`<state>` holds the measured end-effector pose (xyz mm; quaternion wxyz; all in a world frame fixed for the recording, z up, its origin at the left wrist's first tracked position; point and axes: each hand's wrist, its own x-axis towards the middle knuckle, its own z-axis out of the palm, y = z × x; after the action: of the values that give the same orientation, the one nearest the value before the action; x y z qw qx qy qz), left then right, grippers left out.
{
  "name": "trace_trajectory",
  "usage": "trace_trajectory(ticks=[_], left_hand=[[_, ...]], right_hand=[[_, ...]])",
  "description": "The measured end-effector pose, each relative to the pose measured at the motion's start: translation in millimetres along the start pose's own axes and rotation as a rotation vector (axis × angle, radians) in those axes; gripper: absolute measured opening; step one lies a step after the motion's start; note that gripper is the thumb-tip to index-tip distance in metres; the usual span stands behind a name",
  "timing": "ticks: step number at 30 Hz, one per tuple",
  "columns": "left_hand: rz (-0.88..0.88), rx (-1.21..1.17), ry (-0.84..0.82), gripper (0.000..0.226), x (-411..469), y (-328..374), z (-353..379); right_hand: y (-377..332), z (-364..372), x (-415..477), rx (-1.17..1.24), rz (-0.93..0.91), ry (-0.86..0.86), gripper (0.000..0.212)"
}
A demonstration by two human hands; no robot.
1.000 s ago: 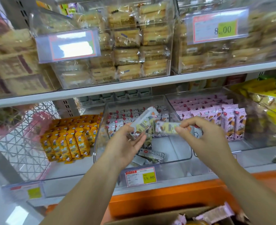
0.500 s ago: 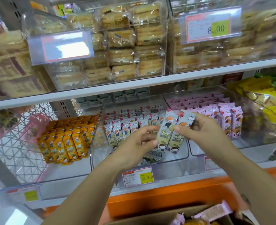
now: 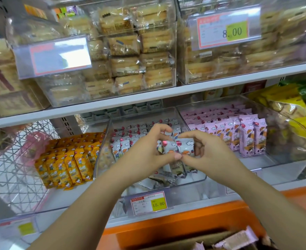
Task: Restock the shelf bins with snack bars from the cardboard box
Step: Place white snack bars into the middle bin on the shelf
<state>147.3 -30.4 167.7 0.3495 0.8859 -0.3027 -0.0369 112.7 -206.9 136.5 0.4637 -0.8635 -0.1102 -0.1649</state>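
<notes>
Over the middle clear shelf bin (image 3: 192,179), both hands hold a small bunch of white snack bars (image 3: 178,147) upright. My left hand (image 3: 148,152) grips the bunch from the left with fingers above and thumb below. From the right, my right hand (image 3: 208,152) pinches the same bars. Rows of matching white bars (image 3: 128,141) stand at the back of the bin, and a few lie loose (image 3: 159,181) on its floor. The cardboard box (image 3: 193,239) shows at the bottom edge with pink bars (image 3: 238,239) inside.
An orange-bar bin (image 3: 67,159) stands to the left and a pink-bar bin (image 3: 238,134) to the right. A price tag (image 3: 148,202) reading 15.80 hangs on the orange-fronted shelf edge. The upper shelf (image 3: 148,98) holds bins of wrapped cakes. A wire basket (image 3: 13,159) is far left.
The bars were brought from separate hands into one upright bunch held by both hands, and the bunch moved deeper over the middle bin. The view shifted slightly closer.
</notes>
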Motion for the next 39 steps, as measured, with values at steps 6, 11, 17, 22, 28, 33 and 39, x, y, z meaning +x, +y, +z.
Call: trace_trajectory(ticks=[6, 11, 17, 22, 28, 33, 39], left_hand=[[0.11, 0.192, 0.028, 0.043, 12.8, 0.6, 4.4], [0.016, 0.235, 0.062, 0.045, 33.5, -23.9, 9.7], [-0.162, 0.231, 0.038, 0.053, 79.9, -40.5, 20.2], [-0.169, 0.437, -0.022, 0.054, 108.8, -47.4, 36.5], [-0.089, 0.796, 0.062, 0.046, 106.6, -54.9, 42.3], [-0.072, 0.681, 0.125, 0.049, 100.4, -56.9, 35.3], [-0.044, 0.694, -0.009, 0.049, 97.0, -60.7, 46.6]], right_hand=[[11.1, 1.8, 2.0, -0.065, -0.036, 0.041, 0.045], [19.5, -6.2, 3.8, -0.082, -0.069, 0.095, 0.057], [38.0, -15.0, 0.8, -0.215, 0.014, -0.023, 0.039], [43.1, -13.3, -1.2, -0.2, 0.029, -0.085, 0.039], [45.8, -13.1, -3.4, -0.172, 0.051, -0.104, 0.04], [42.8, -12.2, -2.8, -0.163, 0.062, -0.087, 0.039], [40.8, -8.6, -4.2, -0.155, 0.077, -0.074, 0.039]])
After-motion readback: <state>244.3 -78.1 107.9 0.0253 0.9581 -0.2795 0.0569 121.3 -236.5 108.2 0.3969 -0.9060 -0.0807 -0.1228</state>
